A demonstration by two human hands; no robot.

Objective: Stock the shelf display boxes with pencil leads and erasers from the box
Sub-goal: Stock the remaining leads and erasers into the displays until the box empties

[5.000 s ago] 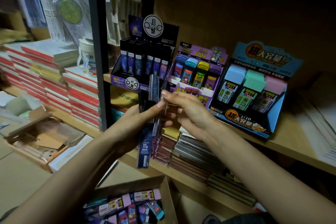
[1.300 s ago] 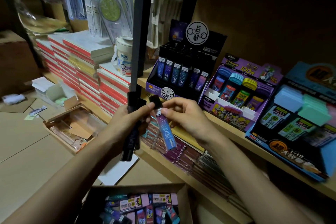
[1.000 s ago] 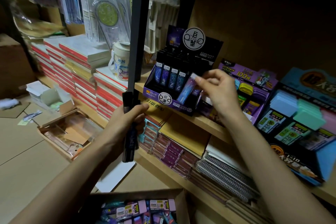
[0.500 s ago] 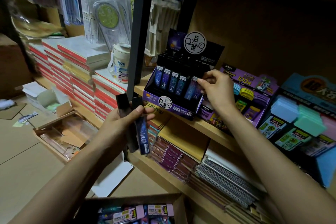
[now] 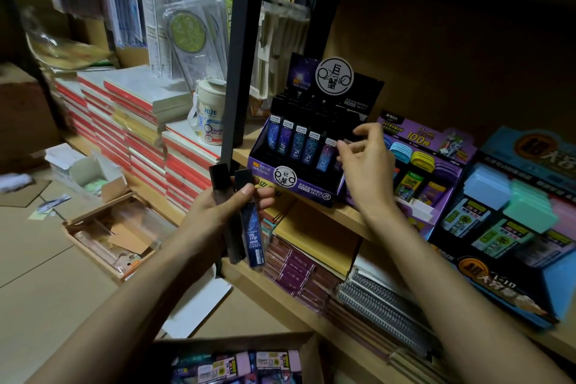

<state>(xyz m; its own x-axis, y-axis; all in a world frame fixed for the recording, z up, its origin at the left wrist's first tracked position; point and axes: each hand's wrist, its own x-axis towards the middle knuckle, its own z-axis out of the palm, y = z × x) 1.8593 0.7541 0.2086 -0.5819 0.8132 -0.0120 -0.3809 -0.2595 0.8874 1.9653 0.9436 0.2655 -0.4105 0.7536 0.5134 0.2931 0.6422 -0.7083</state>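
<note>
My left hand (image 5: 215,215) grips two pencil lead tubes, a blue one (image 5: 254,229) and a dark one (image 5: 222,193), below the shelf edge. The black and purple lead display box (image 5: 294,185) stands on the shelf, with a row of blue tubes in front. My right hand (image 5: 369,171) hovers at the right end of that row. Its fingers are loosely curled with thumb and index apart, the fingertips beside a purple-blue tube (image 5: 325,154) seated in its slot. The cardboard box (image 5: 237,341) of erasers and leads lies at the bottom.
A purple eraser display box (image 5: 433,196) and a blue eraser display box (image 5: 511,262) stand to the right. A black shelf post (image 5: 240,72) rises just left of the lead display. Stacked notebooks (image 5: 140,121) and a white mug (image 5: 210,115) lie further left.
My right hand took a tube from my left hand, carried it up to the lead display and seated it in the front row. Its fingers have now come off the tube.
</note>
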